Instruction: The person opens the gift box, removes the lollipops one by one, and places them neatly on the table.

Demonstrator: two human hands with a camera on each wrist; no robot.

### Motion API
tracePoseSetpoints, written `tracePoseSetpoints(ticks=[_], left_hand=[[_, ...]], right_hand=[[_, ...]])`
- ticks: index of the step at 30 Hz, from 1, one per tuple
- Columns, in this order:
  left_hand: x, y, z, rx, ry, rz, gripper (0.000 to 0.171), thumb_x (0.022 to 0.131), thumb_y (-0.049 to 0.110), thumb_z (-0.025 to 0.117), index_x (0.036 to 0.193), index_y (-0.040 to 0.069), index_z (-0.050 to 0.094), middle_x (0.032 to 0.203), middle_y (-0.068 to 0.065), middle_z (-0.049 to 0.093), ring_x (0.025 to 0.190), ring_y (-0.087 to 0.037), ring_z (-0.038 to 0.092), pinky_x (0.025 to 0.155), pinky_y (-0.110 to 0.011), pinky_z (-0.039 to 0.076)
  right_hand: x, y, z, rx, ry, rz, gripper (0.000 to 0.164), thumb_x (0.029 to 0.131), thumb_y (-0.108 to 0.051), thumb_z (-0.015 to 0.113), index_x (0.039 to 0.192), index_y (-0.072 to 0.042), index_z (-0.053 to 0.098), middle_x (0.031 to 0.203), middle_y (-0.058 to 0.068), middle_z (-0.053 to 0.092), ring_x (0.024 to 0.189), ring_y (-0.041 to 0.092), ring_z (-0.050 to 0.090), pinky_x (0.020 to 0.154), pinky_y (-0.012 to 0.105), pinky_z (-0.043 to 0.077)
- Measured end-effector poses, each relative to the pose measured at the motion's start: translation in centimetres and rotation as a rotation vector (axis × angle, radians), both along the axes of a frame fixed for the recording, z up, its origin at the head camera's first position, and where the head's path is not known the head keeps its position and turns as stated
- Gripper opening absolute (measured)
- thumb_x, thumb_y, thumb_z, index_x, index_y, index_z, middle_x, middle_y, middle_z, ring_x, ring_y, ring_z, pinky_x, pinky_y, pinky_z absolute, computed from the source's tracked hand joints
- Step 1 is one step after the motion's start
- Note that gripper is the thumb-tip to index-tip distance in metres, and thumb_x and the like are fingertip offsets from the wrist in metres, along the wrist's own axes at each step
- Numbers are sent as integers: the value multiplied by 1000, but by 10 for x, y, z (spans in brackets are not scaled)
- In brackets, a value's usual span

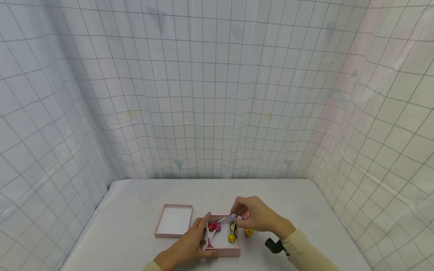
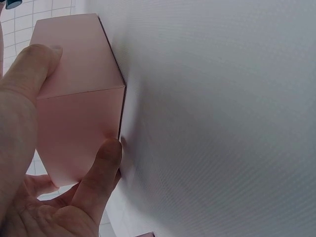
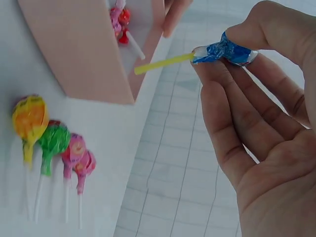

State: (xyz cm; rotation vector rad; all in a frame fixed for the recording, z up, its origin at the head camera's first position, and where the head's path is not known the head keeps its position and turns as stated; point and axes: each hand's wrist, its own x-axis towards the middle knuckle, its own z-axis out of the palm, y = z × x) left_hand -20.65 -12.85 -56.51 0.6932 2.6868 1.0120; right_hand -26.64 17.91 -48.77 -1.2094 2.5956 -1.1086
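Observation:
My left hand (image 1: pixel 190 241) holds a pink open-topped box (image 1: pixel 228 252) at its left side, thumb on the front wall and fingers spread along the side. In the left wrist view the fingertips sit low on the box's pink walls (image 2: pixel 81 123). Above the box's right rim, my right hand (image 1: pixel 257 215) pinches a lollipop (image 3: pixel 217 51) in blue wrapping by its head, its yellow stick pointing toward the box. Inside the box lie a red lollipop (image 1: pixel 211 227), a purple-pink lollipop (image 1: pixel 218 227) and a yellow lollipop (image 1: pixel 231 238), among others.
Right of the box lie several lollipops: an orange-yellow one (image 3: pixel 29 119), a green one (image 3: pixel 54 140) and pink ones (image 3: pixel 75 147). A shallow pink-rimmed lid (image 1: pixel 167 236) lies left of the box. Gridded white curtains (image 1: pixel 217 94) enclose the white table (image 1: pixel 129 210).

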Motion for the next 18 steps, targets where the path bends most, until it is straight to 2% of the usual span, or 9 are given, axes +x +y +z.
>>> tracePoseSetpoints(ticks=[5, 13, 18], left_hand=[[-2, 1, 1, -13, -32, 20, 133, 90, 55, 101, 185, 8, 21, 161, -20, 55, 129, -27, 63, 120, -62, 60], [-2, 2, 2, -30, -54, 33, 134, 89, 56, 102, 185, 9, 21, 164, -21, 54, 134, -30, 64, 122, -64, 57], [-3, 2, -1, -26, -49, 24, 134, 90, 57, 101, 185, 8, 21, 164, -21, 54, 136, -30, 64, 123, -64, 57]], right_hand=[[2, 16, -2, -16, -13, -13, 28, 98, -2, 88, 112, -20, 74, 110, -6, 83, 96, -1, 77, 89, 45, 74], [7, 38, -18, 37, -43, 1, 23, 101, -8, 91, 114, -20, 76, 115, -9, 80, 100, -1, 75, 91, 30, 71], [9, 47, -35, 68, -62, -9, 23, 101, -9, 92, 115, -20, 78, 116, -9, 80, 99, -1, 73, 90, 29, 69]])
